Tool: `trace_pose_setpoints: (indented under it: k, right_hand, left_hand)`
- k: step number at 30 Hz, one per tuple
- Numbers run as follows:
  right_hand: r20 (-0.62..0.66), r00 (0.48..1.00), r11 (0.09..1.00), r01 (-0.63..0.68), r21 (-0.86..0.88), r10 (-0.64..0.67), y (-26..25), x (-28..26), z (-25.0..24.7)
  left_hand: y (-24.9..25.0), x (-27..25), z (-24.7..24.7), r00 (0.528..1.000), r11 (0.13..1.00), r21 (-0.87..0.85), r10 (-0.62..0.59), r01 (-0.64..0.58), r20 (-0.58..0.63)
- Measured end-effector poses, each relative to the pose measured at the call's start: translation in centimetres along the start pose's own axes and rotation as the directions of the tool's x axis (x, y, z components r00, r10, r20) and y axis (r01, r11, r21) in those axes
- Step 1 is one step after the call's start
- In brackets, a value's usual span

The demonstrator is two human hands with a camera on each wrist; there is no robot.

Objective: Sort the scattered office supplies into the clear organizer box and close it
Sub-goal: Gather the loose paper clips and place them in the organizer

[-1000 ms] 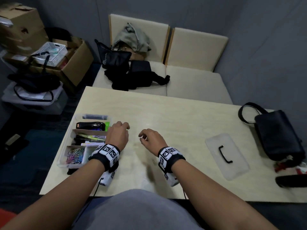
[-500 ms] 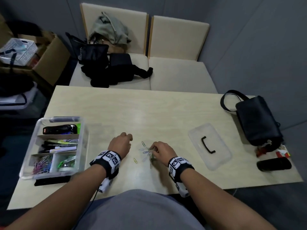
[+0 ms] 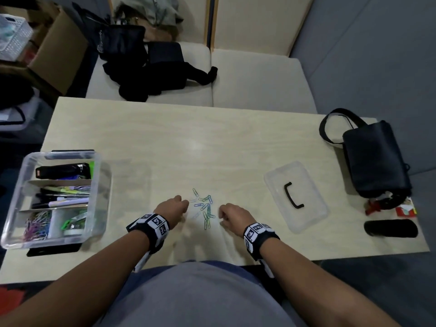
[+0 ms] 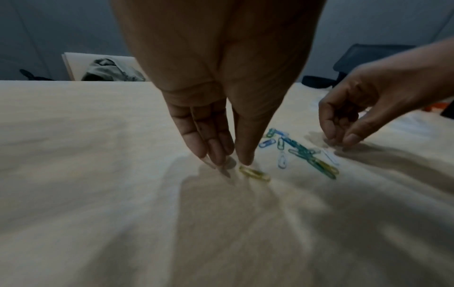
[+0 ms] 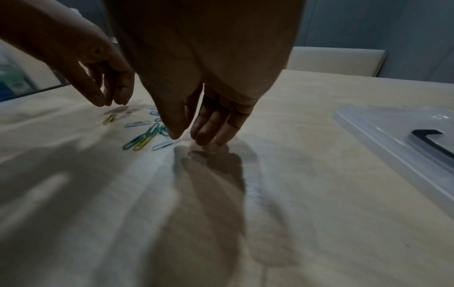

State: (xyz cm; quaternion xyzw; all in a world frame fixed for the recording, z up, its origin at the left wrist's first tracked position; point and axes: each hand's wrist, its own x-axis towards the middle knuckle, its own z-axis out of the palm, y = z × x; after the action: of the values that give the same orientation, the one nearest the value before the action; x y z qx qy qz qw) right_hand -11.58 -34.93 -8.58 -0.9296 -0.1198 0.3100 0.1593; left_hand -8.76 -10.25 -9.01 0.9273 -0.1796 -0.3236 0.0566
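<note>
Several coloured paper clips (image 3: 204,208) lie in a loose cluster on the table's front middle. My left hand (image 3: 186,205) stands just left of them, fingers straight and pointing down. In the left wrist view its fingertips (image 4: 217,158) touch the table beside a yellow clip (image 4: 254,173). My right hand (image 3: 220,214) stands just right of the cluster, fingers (image 5: 209,138) down on the table next to a white clip (image 5: 165,144). Neither hand holds anything. The clear organizer box (image 3: 99,185) sits open at the left. Its clear lid (image 3: 316,215) with a black handle lies at the right.
The box holds a black stapler (image 3: 62,171), pens (image 3: 61,197) and more clips (image 3: 37,226). A black bag (image 3: 375,159) and a black case (image 3: 390,228) lie at the table's right end. A bench with bags stands behind the table.
Both hands have come down near the table's front edge on either side of the clips. The clips now lie bared in a tighter cluster between them. The head view has tipped down.
</note>
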Motion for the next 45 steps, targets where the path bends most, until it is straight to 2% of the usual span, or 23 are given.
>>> trace_pose_setpoints:
  k: [5,12,15,19,23,26,29,31,36,40,45]
  right_hand:
    - [0.000,0.999,0.999,0.042,0.002,-0.042,0.1,0.7,0.9]
    - [-0.073,0.995,0.998,0.067,0.009,-0.066,-1.2,2.8,0.9]
    - [-0.125,0.991,0.998,0.043,0.043,-0.037,-1.2,3.3,0.9]
    - [-0.193,0.981,0.981,0.009,0.192,0.028,-0.5,3.4,0.8]
    - [-0.222,0.974,0.967,0.024,0.253,0.034,0.0,3.8,0.5]
    - [-0.229,0.973,0.962,0.040,0.270,0.024,-0.1,4.1,0.3]
    - [-0.237,0.971,0.959,0.045,0.281,0.024,-0.1,4.2,0.3]
    - [-0.230,0.973,0.953,0.055,0.300,0.017,0.2,4.0,0.3]
    - [-0.150,0.988,0.952,0.082,0.296,-0.039,1.3,2.8,0.9]
    - [-0.135,0.988,0.954,0.112,0.279,-0.077,1.2,2.2,1.1]
    - [-0.112,0.988,0.957,0.132,0.257,-0.107,0.6,2.2,0.8]
  left_hand:
    - [0.5,0.6,0.7,0.998,0.998,-0.011,0.059,-0.059,0.012]
    - [2.9,2.5,-0.1,0.997,0.989,-0.129,0.061,-0.066,-0.041]
    - [3.0,3.3,-0.6,0.991,0.982,-0.184,0.017,-0.042,-0.136]
    - [1.3,4.1,-0.9,0.955,0.978,-0.208,-0.059,-0.003,-0.291]
    - [0.9,4.5,-1.0,0.964,0.969,-0.247,-0.046,-0.021,-0.263]
    - [1.9,4.6,-0.7,0.962,0.950,-0.280,0.065,-0.141,-0.264]
    - [3.3,4.3,-0.7,0.963,0.930,-0.283,0.186,-0.236,-0.193]
    - [3.7,4.0,-0.7,0.965,0.918,-0.304,0.222,-0.255,-0.140]
    - [2.3,2.9,-0.2,0.982,0.977,-0.158,0.119,-0.142,-0.144]
    - [2.8,2.3,0.7,0.987,0.986,-0.063,0.148,-0.151,-0.058]
    - [4.7,2.8,1.4,0.988,0.972,-0.188,0.125,-0.141,-0.093]
